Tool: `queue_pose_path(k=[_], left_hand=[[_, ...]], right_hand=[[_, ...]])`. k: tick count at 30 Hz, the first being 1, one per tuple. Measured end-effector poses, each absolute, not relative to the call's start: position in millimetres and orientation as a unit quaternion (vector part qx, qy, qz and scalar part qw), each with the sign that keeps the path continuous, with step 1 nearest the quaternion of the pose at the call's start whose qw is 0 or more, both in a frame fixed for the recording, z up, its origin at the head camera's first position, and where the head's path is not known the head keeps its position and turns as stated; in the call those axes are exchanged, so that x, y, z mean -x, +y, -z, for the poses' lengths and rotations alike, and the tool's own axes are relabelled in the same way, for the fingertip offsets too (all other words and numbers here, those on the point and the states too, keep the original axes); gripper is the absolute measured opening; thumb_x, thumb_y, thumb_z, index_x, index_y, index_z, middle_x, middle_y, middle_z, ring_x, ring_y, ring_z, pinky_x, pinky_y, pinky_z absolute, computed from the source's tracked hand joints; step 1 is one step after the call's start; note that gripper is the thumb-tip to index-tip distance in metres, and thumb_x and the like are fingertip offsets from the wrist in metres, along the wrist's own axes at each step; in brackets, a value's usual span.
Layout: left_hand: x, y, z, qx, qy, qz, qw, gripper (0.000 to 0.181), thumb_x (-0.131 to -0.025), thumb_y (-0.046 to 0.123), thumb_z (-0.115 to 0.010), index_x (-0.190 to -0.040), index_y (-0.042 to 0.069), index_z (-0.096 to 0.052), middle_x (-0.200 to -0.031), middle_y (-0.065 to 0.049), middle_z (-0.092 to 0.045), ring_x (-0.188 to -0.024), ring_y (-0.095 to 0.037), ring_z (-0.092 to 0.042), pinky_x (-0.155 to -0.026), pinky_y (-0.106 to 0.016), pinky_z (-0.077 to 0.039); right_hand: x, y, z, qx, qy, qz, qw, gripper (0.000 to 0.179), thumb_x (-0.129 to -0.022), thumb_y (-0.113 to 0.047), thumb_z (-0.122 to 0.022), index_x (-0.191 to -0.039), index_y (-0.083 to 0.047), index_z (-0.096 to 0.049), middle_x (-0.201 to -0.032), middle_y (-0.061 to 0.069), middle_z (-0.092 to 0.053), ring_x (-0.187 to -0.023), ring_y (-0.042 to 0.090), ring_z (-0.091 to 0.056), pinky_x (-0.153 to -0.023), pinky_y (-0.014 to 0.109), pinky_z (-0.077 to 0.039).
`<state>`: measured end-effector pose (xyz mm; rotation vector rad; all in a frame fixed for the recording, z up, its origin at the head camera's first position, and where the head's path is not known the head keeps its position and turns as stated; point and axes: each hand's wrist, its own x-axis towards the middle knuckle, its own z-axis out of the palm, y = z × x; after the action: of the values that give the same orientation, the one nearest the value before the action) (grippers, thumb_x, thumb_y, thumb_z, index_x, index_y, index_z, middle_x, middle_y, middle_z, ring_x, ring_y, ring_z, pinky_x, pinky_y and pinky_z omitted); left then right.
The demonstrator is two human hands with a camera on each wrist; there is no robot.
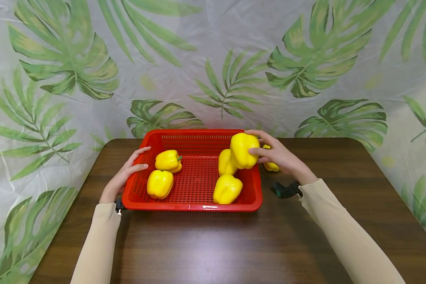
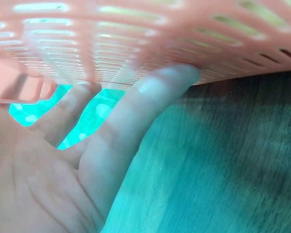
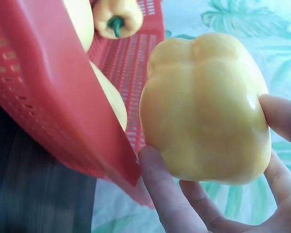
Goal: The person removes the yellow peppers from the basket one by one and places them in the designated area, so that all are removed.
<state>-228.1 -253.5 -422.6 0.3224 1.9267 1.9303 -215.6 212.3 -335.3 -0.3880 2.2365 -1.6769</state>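
My right hand [image 1: 275, 156] grips a yellow bell pepper [image 1: 244, 150], thumb and fingers spread around its sides. In the right wrist view, this bell pepper [image 3: 206, 109] is beside the basket's red rim. The head view shows it raised over the right end of a red plastic basket [image 1: 191, 207]. Fairly straight fingers of my left hand [image 1: 122, 177] rest against the basket's left side; in the left wrist view, fingertips [image 2: 182, 75] touch the slotted wall. Inside are a pepper with a green stem [image 1: 167, 161], another below it [image 1: 160, 184], and two peppers at right [image 1: 228, 189].
Another yellow pepper [image 1: 271, 163] lies on the brown wooden table [image 1: 333, 173], partly hidden behind my right hand. A leaf-patterned cloth [image 1: 230, 35] hangs behind the table. Dark straps [image 1: 286, 190] circle my wrists.
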Motion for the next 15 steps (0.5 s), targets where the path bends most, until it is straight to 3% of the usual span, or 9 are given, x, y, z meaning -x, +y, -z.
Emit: queue_pose_path(k=[15], left_hand=[[227.7,-253.3,422.4,-0.113,0.69,-0.688,0.195,0.06,-0.099,0.011,-0.042,-0.152,0.025,-0.016,-0.15,-0.014,-0.018,-0.126,-0.042,-0.036,-0.088,-0.046,-0.049]], right_hand=[[209.8,243.6,335.9,0.112,0.773,0.61,0.137,0.06,-0.097,-0.02,-0.058,-0.149,-0.017,-0.028,-0.141,0.022,-0.027,-0.11,0.035,-0.049,-0.087,0.046,-0.051]])
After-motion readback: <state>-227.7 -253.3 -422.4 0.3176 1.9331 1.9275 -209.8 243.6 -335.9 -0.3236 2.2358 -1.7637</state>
